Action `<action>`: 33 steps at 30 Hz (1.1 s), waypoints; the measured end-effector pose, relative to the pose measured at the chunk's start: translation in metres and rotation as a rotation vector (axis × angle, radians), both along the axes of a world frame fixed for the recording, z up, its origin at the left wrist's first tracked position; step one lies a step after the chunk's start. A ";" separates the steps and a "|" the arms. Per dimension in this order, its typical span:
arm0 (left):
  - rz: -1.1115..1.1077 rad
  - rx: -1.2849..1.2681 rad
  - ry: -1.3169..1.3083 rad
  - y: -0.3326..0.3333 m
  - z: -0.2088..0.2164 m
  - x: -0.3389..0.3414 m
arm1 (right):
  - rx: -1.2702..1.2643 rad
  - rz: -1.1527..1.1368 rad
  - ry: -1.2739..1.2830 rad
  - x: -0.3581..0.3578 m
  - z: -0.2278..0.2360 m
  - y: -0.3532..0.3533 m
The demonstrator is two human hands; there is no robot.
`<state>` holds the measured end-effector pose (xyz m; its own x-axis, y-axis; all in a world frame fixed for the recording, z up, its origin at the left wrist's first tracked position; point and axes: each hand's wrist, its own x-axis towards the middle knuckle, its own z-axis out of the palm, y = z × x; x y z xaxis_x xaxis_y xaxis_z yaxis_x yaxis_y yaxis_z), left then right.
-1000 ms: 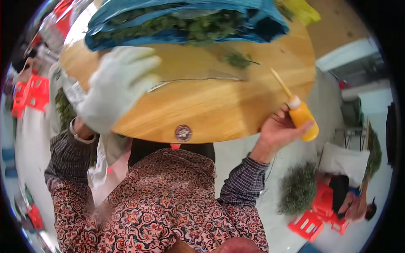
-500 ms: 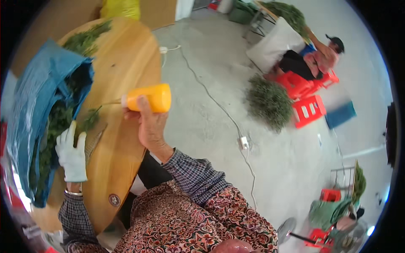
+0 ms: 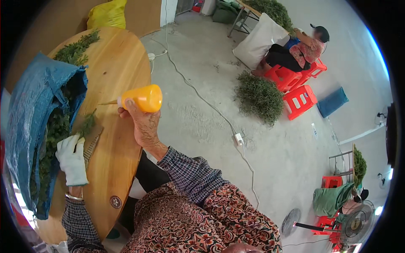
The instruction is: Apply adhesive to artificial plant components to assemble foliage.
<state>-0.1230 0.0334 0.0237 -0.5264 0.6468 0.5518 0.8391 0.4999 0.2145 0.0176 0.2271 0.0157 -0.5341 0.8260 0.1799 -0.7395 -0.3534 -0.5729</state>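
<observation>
My right hand (image 3: 143, 126) is wrapped around an orange bottle (image 3: 141, 98), raised above the table (image 3: 122, 63). My gloved left hand (image 3: 72, 159) pinches a green sprig (image 3: 86, 124) beside the blue bag (image 3: 29, 114).

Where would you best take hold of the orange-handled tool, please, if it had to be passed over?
Probably by the thick rounded orange handle, coming from its blunt end on the floor side. The thin pointed tip faces the round wooden table, and the right hand already wraps the handle from below.
</observation>
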 end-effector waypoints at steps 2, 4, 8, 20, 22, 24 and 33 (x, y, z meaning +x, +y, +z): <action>-0.036 0.040 -0.013 0.003 0.003 -0.001 | 0.009 0.003 0.004 -0.001 0.003 0.004; -0.025 0.041 -0.031 0.001 0.004 0.002 | -0.012 -0.007 0.016 0.000 0.002 0.003; -0.013 0.026 -0.050 0.000 0.005 0.005 | -0.048 -0.038 0.025 0.003 0.001 0.000; -0.066 0.028 -0.017 0.000 0.026 0.027 | 0.035 -0.046 -0.077 0.001 0.005 0.001; -0.070 0.034 -0.010 0.000 0.029 0.029 | 0.040 -0.038 -0.110 0.002 0.007 0.003; -0.113 0.034 -0.041 0.001 0.026 0.030 | 0.049 -0.027 -0.088 0.002 0.008 0.005; -0.026 0.066 -0.216 -0.009 0.028 0.011 | 0.046 0.004 -0.049 0.001 0.018 0.009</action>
<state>-0.1115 0.0249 0.0516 -0.6205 0.6283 0.4693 0.7826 0.4574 0.4223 0.0190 0.2359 0.0335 -0.5461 0.8157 0.1910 -0.7090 -0.3286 -0.6239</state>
